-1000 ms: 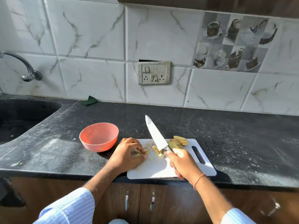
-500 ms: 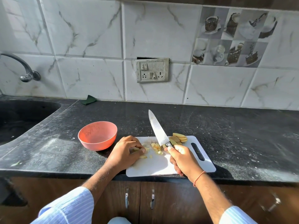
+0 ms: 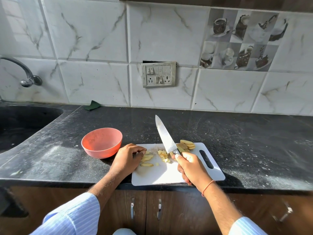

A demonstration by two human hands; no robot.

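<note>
Clenched round the handle of a chef's knife (image 3: 165, 134), the right grip (image 3: 191, 168) holds the blade slanted, tip pointing up and away toward the wall, heel low beside a small heap of diced pieces (image 3: 163, 154); whether the edge touches the board cannot be told. The left grip (image 3: 127, 158), fingers curled, pins a few pale yellow strips (image 3: 147, 157) at the near-left of the white cutting board (image 3: 160, 175); a stack of uncut slices (image 3: 187, 144) waits at the far edge, just behind the blade.

The strips look light, firm and damp, so probably slippery under a fingertip; they are best held from above with tips tucked back and knuckles toward the steel. The knife is stiff and sharp and should be taken only by its handle. The board seems thin plastic and may skate on polished stone if pressed unevenly.

A salmon-pink bowl (image 3: 101, 142) stands just left of the board on the black, dust-streaked stone bench (image 3: 245, 150); a dark sink (image 3: 22, 124) and curved tap (image 3: 25, 72) lie further left; a green scrap (image 3: 92, 106) rests against the marbled wall tiles, under a switch plate (image 3: 158, 74); strong sunlight falls across board and hands; brown cupboard doors (image 3: 177, 209) close off the space below.
</note>
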